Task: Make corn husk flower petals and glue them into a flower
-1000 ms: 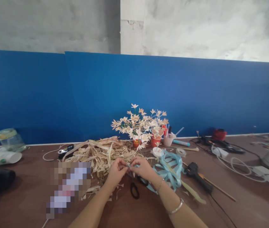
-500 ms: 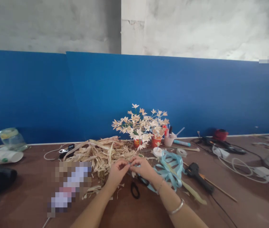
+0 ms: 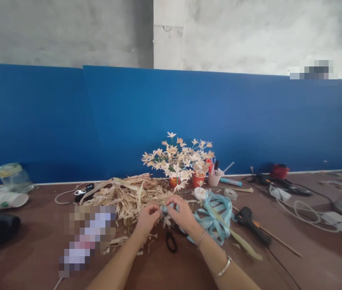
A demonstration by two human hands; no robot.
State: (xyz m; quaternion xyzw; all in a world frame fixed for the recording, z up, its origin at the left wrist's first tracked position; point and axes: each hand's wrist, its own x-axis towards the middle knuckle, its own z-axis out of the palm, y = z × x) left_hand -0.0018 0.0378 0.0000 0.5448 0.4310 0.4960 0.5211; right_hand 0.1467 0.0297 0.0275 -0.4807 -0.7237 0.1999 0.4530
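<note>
Close together above the desk, both hands work in front of the husk pile. My left hand (image 3: 147,219) is closed in a pinch; what sits between its fingertips is too small to make out. Thumb and fingers of my right hand (image 3: 182,214) are closed on a light blue ribbon (image 3: 165,209), which shows between the two hands. Just below the fingertips is a pale husk flower (image 3: 166,221); whether it is held or lying there, I cannot tell. Black-handled scissors (image 3: 171,243) lie beneath the hands, partly hidden by the right one.
Dried husks (image 3: 128,197) spread behind my left hand. Husk flowers (image 3: 174,155) stand in red cups (image 3: 199,179) at the back. Right of my hands lie tangled blue ribbon (image 3: 219,217) and a glue gun (image 3: 252,227) with its cord. A glass jar (image 3: 14,177) and paper cup (image 3: 10,199) are far left.
My fingertips have moved slightly apart, the right hand a little upward. More blue ribbon and a pale flower now show between and below them.
</note>
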